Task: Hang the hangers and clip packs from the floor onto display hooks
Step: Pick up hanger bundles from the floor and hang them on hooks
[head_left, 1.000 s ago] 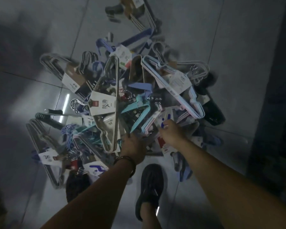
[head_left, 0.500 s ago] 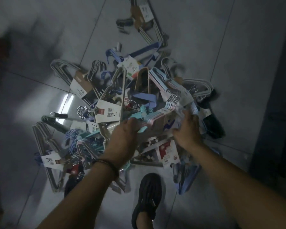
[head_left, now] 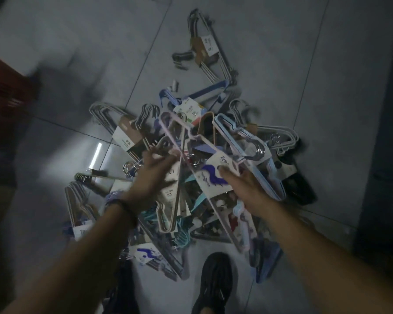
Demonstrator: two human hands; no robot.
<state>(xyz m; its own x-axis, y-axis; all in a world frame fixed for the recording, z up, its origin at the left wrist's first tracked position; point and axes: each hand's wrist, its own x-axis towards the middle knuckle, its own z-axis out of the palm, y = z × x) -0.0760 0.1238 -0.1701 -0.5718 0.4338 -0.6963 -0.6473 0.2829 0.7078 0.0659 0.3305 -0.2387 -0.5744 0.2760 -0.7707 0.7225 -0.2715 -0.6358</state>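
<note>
Looking down from head height, I see both my bare arms reaching over a tangled pile of hangers and clip packs (head_left: 241,141) heaped on a grey tiled floor (head_left: 270,64). The light is dim and parts of the scene are blurred.

My left hand (head_left: 153,177) is over the middle of the pile, its fingers curled round the top end of a beige hanger pack (head_left: 168,194). The pack hangs down from that grip toward me, and its white label sits just below my palm. A dark bracelet (head_left: 120,203) circles that wrist.

My right hand (head_left: 245,186) is beside it, to the right. Its thumb (head_left: 225,172) presses flat on the white card label (head_left: 210,177), printed with a blue brush mark, of a pink hanger pack (head_left: 192,138). The other fingers lie under the card and I cannot tell how they sit, though the card is pinched between them and the thumb. The pink frame runs slantwise from beyond my left hand's fingertips, under my right thumb, and down past my right wrist. It crosses the beige pack between my two hands.

One more hanger bundle (head_left: 205,45) lies alone on the floor, well apart from the far side of the pile. My black shoe (head_left: 216,284) stands at the near edge of the pile. A red object (head_left: 5,91) shows at the far left.
</note>
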